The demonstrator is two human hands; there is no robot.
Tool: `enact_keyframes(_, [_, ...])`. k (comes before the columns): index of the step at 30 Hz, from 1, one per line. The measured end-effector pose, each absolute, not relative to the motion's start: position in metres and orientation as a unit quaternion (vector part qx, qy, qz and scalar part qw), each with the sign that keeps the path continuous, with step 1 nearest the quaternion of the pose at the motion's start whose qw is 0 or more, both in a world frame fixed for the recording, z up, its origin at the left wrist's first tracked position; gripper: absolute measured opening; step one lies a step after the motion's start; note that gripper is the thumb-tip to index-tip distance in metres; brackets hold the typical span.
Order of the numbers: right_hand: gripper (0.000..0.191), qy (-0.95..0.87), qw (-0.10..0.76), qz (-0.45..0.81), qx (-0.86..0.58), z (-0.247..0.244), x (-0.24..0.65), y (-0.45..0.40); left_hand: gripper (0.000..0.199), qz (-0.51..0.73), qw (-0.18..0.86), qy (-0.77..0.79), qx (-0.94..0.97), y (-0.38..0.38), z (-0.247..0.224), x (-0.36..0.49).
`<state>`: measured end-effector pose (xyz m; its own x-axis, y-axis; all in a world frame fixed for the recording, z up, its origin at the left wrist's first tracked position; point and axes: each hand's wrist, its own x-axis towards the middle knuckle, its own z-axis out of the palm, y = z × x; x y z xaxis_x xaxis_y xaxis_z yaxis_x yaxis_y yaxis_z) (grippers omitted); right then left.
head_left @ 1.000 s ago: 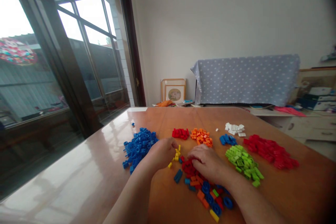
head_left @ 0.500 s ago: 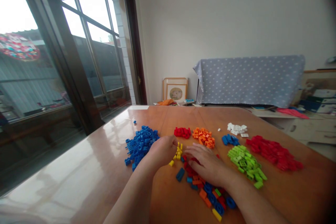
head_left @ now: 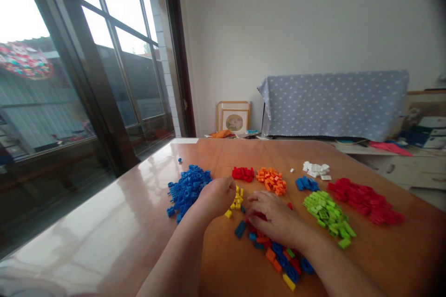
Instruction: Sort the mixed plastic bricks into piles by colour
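My left hand is closed between the blue brick pile and a small group of yellow bricks. Its fingertips are turned away, so anything held in them is hidden. My right hand rests over a mixed pile of bricks in red, blue, orange, green and yellow. Its fingers are bent, with the thumb apart from them and red bricks showing in the gap. Part of the mixed pile lies hidden beneath this hand. A dark blue brick lies at the pile's left side.
On the wooden table sit sorted piles: red bricks, orange bricks, blue bricks, white bricks, lime green bricks and a larger red pile. A single blue piece lies at the far left.
The fingers of my right hand have bent a little more over the mixed pile. My left hand has stayed nearly in place. The view has shifted slightly.
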<state>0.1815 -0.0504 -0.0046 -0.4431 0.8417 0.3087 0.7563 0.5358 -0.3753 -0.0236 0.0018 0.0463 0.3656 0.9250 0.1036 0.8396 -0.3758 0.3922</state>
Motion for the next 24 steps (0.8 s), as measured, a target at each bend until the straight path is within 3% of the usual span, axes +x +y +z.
enact_keyframes(5, [0.009,-0.823,0.238,0.065,-0.511,-0.0055,0.1818,-0.049,0.023,0.159,0.119,0.531,0.824,0.0047,0.0409,-0.0262])
enact_keyframes(11, [0.027,-0.845,0.22,0.063,-0.483,-0.0107,0.1803,-0.0478,0.022,0.177,0.126,0.526,0.822,0.0046,0.0394,-0.0272])
enact_keyframes(24, [0.027,-0.835,0.227,0.062,-0.497,-0.011,0.1755,-0.0476,0.027,0.125,0.113,0.502,0.848,0.0035,0.0393,-0.0277])
